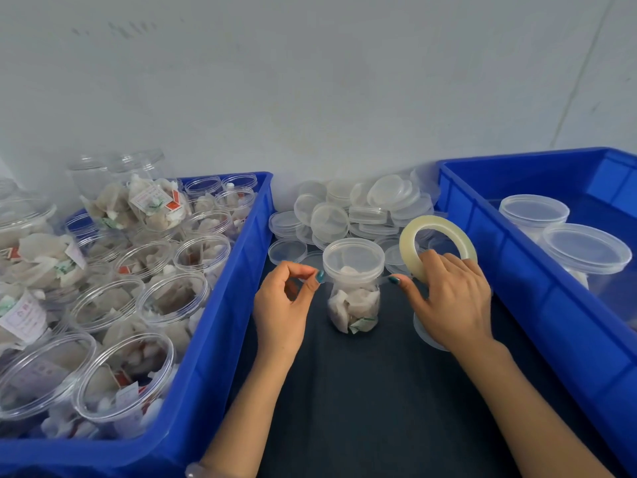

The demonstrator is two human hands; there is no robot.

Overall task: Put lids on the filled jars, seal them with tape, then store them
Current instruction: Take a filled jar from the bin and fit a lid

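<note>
Filling the left of the scene, a blue bin (220, 339) holds many open clear jars (127, 377) packed with pale paper sachets; none of these carries a lid.

Left hand (282, 305): just right of that bin, above the dark surface (362, 408); grip pressed together, thumb and forefinger pinching the free end of a clear tape strip (382, 279) just left of the lidded jar, nails painted teal.

Lidded jar (353, 288): upright on the surface between the two hands, clear, holding sachets, with a translucent lid (353, 257) seated on top. The strip runs across the jar just under the lid rim.

Loose lids (348, 215): a heap of translucent discs on the far part of the surface, behind the jar, between the two bins.

Right hand (451, 298): just right of the jar; grip closed around the near side of a tape roll (437, 246), a pale ring held upright, thumb stretched toward the jar along the strip. A translucent object lies partly hidden under this hand; what it is cannot be told.

Right blue bin (517, 270): holds two sealed jars (582, 257) with lids on, lying toward its far right.
</note>
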